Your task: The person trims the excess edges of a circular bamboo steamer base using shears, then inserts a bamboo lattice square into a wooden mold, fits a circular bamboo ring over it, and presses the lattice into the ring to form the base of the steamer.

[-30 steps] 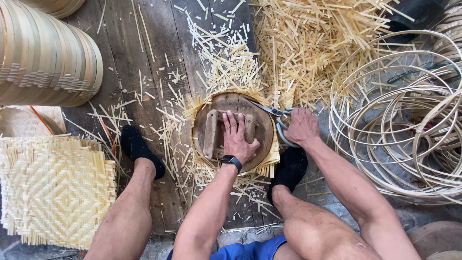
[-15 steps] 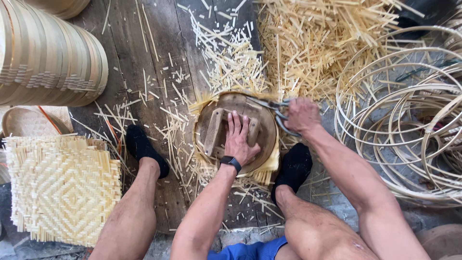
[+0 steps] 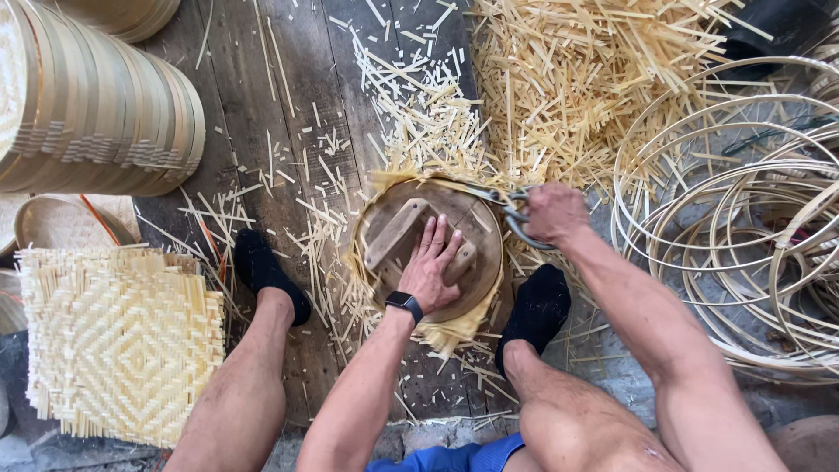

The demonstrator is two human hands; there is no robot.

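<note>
My left hand (image 3: 430, 267) lies flat, fingers spread, on a round wooden disc (image 3: 468, 218) with two raised wooden bars. The disc presses down a woven bamboo mat (image 3: 447, 330) whose frayed edges stick out around it. My right hand (image 3: 553, 212) grips metal shears (image 3: 507, 205) at the disc's upper right rim, the blades along the mat's edge. A dark watch sits on my left wrist. My black-socked feet rest on either side of the disc.
Bamboo strip offcuts (image 3: 559, 79) litter the plank floor ahead. Coiled bamboo hoops (image 3: 743, 218) lie at right. A stack of round bamboo frames (image 3: 96, 105) stands upper left. Square woven mats (image 3: 118, 341) are piled at lower left, beside my left leg.
The shears have worked along the disc's upper rim, and my right hand has shifted slightly. My left hand stays pressed on the disc.
</note>
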